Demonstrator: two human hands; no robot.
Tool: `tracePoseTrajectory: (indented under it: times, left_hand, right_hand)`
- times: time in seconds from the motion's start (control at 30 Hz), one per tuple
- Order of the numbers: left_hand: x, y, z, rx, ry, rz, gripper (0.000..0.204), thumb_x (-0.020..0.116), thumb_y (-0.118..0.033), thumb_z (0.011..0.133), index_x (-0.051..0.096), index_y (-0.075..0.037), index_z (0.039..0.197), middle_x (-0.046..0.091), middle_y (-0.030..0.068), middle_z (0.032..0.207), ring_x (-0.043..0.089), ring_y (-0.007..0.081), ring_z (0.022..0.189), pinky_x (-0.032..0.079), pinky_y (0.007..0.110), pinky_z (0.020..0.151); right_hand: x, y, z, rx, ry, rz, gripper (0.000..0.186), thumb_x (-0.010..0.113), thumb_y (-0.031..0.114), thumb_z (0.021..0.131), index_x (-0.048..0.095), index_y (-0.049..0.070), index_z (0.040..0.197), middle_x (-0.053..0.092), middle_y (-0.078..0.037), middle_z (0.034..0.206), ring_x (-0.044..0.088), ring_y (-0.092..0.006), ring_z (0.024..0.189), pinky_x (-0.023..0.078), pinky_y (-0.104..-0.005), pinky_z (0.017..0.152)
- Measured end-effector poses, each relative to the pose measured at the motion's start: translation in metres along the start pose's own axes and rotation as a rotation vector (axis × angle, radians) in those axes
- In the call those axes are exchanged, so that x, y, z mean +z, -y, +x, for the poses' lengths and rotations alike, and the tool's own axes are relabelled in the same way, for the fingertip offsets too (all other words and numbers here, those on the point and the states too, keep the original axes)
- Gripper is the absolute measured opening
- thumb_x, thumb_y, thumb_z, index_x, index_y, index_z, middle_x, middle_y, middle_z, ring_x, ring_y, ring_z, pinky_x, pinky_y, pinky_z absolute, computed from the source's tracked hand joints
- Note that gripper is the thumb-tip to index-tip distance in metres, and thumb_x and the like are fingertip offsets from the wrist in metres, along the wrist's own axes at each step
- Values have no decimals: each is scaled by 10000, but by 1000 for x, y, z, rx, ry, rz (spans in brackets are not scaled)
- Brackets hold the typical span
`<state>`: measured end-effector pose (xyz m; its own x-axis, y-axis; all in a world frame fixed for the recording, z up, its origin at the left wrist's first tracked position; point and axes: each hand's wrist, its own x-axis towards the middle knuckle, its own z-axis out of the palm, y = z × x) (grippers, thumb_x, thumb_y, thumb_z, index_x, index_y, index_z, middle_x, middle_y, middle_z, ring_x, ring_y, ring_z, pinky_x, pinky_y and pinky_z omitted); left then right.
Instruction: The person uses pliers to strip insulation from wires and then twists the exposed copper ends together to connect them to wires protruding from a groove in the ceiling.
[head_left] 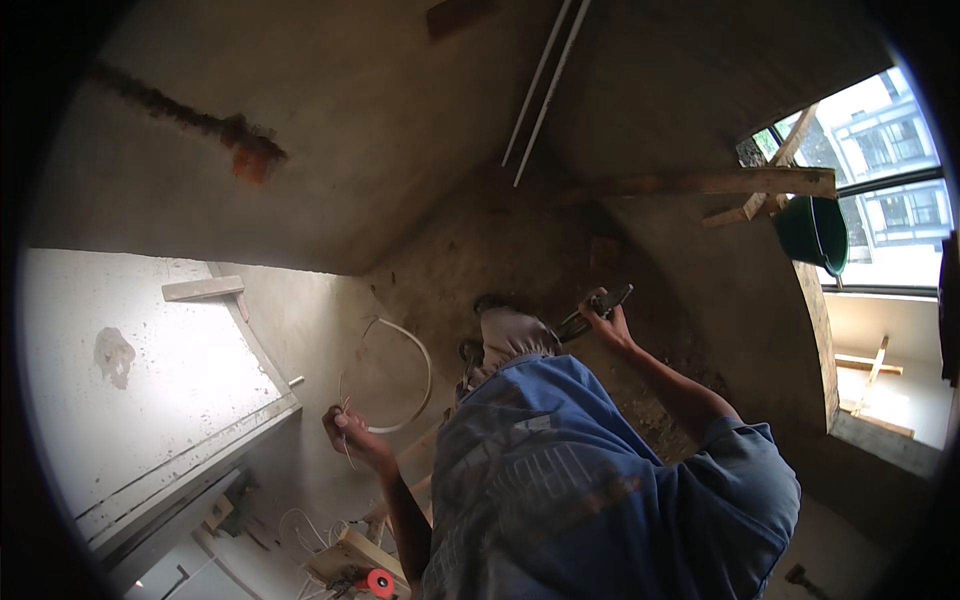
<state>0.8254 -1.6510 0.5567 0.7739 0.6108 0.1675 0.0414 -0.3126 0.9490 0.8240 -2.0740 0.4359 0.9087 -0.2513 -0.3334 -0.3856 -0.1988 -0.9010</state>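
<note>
Between the hands, the shirt [560, 430] is soft, matt, creased cloth, and the gathered trousers [510, 335] look like thin woven fabric. The cable [429, 375] at the left hand [350, 432] appears smooth, plastic-sheathed. The pliers [615, 297] in the right hand [603, 316] look like dark metal. Right of that hand, the bucket [808, 228] is smooth plastic and the plank [720, 181] rough, unfinished wood. Beyond both hands, the wall [330, 150] looks like matt, stained plaster.
</note>
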Motion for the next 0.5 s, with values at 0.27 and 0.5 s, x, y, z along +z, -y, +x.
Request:
tracePoseTrajectory:
  times: [0.27,0.5]
  left_hand:
    - [10,1,-1,103,-221,245,290,528,-268,986,523,20,1020,434,0,708,385,70,608,307,235,497]
    - [21,1,31,183,-350,444,214,565,-197,981,507,6,1020,467,21,711,396,83,554,328,247,446]
  right_hand:
    - [15,-4,38,120,12,322,216,580,266,936,533,62,990,530,-25,843,579,-144,816,475,-315,730]
    - [20,-23,92,141,-4,436,264,562,313,966,503,72,1055,512,-59,941,625,-198,856,540,-353,679]
